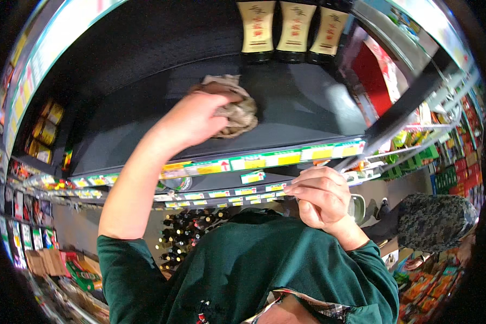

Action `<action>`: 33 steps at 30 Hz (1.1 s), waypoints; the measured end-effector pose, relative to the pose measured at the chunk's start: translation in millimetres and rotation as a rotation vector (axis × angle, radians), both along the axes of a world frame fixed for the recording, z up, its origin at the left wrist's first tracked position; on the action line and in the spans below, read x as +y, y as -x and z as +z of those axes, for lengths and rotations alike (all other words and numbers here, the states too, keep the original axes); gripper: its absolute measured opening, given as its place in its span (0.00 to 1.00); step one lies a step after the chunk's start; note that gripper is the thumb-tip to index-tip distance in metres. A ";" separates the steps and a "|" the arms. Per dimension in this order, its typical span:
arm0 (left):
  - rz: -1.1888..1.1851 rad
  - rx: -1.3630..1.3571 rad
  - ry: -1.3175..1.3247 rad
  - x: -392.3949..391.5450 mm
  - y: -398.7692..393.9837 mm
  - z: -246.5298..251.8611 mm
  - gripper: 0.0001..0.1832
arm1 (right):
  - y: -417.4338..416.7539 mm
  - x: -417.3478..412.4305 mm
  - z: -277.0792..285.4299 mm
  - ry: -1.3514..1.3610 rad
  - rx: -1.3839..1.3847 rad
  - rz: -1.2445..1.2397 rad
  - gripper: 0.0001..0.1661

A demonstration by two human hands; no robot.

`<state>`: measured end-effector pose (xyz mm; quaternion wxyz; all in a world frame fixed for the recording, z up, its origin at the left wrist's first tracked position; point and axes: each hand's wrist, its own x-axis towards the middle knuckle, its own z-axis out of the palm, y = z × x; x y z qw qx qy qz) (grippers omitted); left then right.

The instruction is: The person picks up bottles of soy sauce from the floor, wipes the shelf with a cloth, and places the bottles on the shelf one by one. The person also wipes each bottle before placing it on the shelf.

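My left hand (204, 115) is closed on a crumpled, brownish cloth (239, 115) and presses it on the dark shelf board (299, 97). The arm reaches in over the shelf's front edge, and some fingers are hidden by blur and by the cloth. My right hand (324, 196) is at the front, just below the shelf's price-label strip (267, 160). Its fingers are loosely curled; whether something small is between them cannot be told. Behind the cloth, at the back right of the shelf, three dark bottles with cream labels (293, 30) stand side by side.
Lower shelf edges (235, 194) carry more price labels. Dark bottles (186, 235) stand low down beyond my torso. At right are a dark shelf post (409, 95), wire racks with packets, and a person in camouflage-patterned clothing (433, 222). Cardboard boxes (46, 262) lie at lower left.
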<state>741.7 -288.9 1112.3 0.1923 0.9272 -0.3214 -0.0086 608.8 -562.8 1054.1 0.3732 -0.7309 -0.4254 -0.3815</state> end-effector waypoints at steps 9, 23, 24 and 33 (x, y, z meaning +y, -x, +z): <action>-0.492 -0.228 0.200 -197.6 -14.9 -18.2 0.27 | 37.5 -44.7 -31.3 -0.161 0.269 -0.130 0.05; -0.146 -0.276 -0.079 -94.4 -20.5 -10.6 0.27 | 62.9 -78.4 -49.7 -0.144 0.499 -0.247 0.07; -0.061 -0.163 -0.062 -70.8 -13.2 -4.2 0.29 | 59.7 -79.2 -53.9 -0.158 0.511 -0.245 0.07; 0.626 -0.165 -0.465 175.0 1.7 -2.1 0.28 | 29.5 -32.9 -56.1 -0.074 0.592 -0.035 0.06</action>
